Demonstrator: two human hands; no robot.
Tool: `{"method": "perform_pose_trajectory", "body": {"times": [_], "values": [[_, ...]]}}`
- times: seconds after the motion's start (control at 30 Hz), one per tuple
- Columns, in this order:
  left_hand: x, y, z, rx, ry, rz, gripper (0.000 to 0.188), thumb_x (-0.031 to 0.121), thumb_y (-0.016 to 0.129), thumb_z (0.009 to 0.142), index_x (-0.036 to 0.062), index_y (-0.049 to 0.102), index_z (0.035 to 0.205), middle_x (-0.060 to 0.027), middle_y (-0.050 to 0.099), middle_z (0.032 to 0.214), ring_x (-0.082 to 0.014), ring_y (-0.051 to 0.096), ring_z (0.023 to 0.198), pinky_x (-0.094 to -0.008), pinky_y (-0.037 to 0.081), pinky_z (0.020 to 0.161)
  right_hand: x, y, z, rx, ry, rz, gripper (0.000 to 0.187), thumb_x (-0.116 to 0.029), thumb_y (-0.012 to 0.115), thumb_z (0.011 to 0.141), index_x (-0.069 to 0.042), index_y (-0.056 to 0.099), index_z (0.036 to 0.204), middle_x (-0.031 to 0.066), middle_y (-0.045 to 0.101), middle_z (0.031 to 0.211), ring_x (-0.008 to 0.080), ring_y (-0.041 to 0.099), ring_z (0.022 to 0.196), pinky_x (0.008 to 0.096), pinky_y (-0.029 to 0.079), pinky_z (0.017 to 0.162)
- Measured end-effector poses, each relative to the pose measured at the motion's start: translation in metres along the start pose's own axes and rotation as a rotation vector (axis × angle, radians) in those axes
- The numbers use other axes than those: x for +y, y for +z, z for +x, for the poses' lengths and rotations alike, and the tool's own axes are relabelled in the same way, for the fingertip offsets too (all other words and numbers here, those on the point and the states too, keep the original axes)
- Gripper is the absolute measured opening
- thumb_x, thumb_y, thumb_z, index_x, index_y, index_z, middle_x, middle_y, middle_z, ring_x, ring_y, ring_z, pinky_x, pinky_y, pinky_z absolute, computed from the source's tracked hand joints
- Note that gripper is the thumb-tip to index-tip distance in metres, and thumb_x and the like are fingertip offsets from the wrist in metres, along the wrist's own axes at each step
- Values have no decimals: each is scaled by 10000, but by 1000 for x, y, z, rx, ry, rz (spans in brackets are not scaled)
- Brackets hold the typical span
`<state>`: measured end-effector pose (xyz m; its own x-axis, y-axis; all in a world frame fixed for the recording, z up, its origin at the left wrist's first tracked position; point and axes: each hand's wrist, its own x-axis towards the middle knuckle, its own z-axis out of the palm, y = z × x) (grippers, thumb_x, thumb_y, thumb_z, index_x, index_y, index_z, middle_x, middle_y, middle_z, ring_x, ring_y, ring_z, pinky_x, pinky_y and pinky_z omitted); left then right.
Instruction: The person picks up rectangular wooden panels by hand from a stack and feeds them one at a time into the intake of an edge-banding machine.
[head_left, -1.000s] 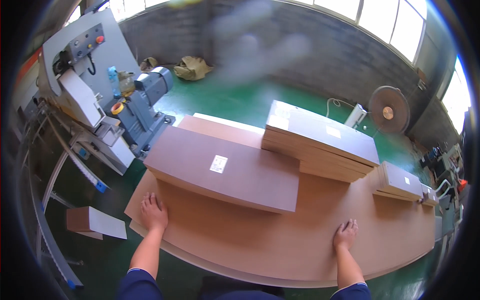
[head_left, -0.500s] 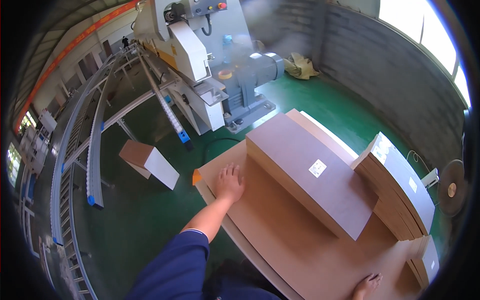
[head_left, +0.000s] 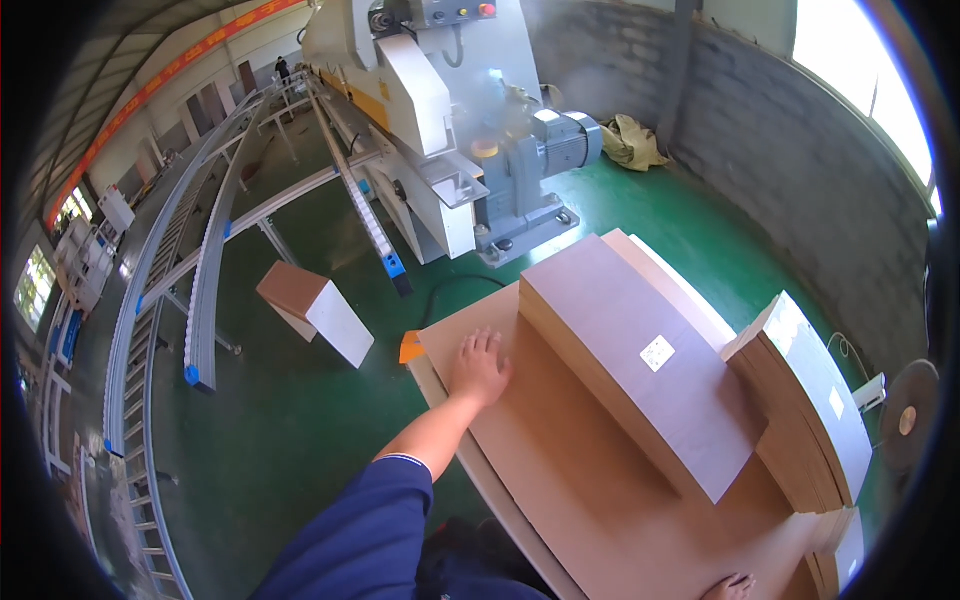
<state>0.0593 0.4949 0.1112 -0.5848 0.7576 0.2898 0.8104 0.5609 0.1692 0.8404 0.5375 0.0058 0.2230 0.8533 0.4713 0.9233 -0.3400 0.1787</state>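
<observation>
We see left forearm entering from 6 o'clock, running toward 1 o'clock. Upper part covered by dark blue sleeve [head_left: 360,530], loose cloth, soft folds. Thin pale line edges cuff. Below cuff, forearm bare, no watch, no glove. Left grip [head_left: 480,368] bare, no rings we can make out. Right grip [head_left: 728,588] only sliver at 5 o'clock edge, fingertips bare, sleeve out of view.

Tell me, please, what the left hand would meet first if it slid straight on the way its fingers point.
Probably nothing on the board: the left hand points at its near edge, then open green floor. Depth is uncertain.
</observation>
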Motion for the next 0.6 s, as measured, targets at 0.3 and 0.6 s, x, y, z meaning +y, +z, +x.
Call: {"method": "perform_pose_trajectory", "body": {"times": [0.3, 0.6], "values": [[-4, 0, -4, -9, -20, -16, 556, 359, 538, 984, 63, 523, 1454, -159, 459, 1559, -326, 401, 1448, -457, 265, 1238, -17, -33, 10, -251, 65, 113, 666, -447, 465, 1042, 20, 408, 1512, 290, 495, 1486, 420, 490, 1362, 545, 425, 1109], [3, -2, 2, -6, -14, -37, 541, 358, 533, 991, 71, 528, 1449, -165, 462, 1554, -332, 399, 1447, -456, 259, 1241, -29, -66, 18, -246, 95, 153, 607, -426, 440, 1053, 56, 535, 1409, 323, 477, 1492, 450, 481, 1369, 541, 398, 1147]]}}
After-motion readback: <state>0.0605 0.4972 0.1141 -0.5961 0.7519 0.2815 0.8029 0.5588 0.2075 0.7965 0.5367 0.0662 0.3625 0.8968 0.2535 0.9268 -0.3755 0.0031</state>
